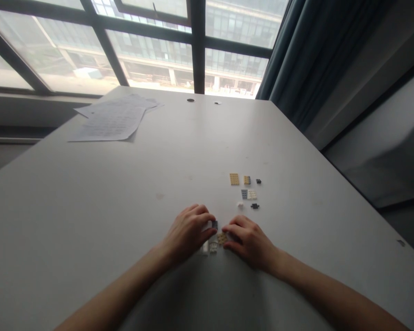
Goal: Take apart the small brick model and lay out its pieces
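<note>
My left hand [192,226] is closed, with thumb and fingers pinching a small dark grey building brick [214,224]. Just to the right, my right hand [247,235] has its fingertips on a tan studded building plate [221,238], gripping its right edge. The two pieces are close together; whether they touch I cannot tell. Below them lies a small white building brick [213,248]. A longer whitish piece [204,248] sits beside it, partly covered by my left hand.
Beyond my right hand lie a yellow plate [234,179], a yellow-and-grey piece [247,180], a small black piece [258,181], a grey plate [244,194], a cream plate [252,194], a white piece [240,205] and a dark piece [255,206]. Papers [110,122] lie far left on the white table [89,197].
</note>
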Available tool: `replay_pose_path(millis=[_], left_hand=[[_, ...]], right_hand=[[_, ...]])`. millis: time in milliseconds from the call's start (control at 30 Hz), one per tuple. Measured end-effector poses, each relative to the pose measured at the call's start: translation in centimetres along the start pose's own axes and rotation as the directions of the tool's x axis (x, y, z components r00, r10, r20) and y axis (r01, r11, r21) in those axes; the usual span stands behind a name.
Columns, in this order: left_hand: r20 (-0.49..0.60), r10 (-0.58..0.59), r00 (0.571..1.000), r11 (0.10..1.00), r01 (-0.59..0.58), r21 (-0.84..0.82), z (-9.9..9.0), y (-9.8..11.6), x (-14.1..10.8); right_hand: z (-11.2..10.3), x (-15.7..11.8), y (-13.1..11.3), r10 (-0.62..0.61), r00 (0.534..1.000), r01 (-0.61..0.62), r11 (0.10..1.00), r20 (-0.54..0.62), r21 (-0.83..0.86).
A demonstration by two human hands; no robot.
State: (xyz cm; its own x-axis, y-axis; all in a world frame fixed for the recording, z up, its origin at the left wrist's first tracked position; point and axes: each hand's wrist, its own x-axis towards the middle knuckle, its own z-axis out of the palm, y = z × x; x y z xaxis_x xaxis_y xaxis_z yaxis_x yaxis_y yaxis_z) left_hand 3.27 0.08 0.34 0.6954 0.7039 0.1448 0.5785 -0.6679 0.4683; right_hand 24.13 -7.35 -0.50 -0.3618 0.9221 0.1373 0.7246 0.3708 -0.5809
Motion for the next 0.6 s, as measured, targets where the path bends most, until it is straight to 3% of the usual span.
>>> replay_pose_path(millis=[433, 600], left_hand=[[0.006, -0.084, 0.996, 0.996, 0.084, -0.029, -0.1, 0.5, 0.3], [0.010, -0.083, 0.997, 0.996, 0.083, -0.012, 0.0, 0.8, 1.3]], right_hand=[[0.4, 0.3, -0.7, -0.051, 0.999, 0.051, 0.998, -0.002, -0.027], [-0.5, -0.4, 0.4, -0.050, 0.999, 0.050, 0.998, -0.009, -0.047]])
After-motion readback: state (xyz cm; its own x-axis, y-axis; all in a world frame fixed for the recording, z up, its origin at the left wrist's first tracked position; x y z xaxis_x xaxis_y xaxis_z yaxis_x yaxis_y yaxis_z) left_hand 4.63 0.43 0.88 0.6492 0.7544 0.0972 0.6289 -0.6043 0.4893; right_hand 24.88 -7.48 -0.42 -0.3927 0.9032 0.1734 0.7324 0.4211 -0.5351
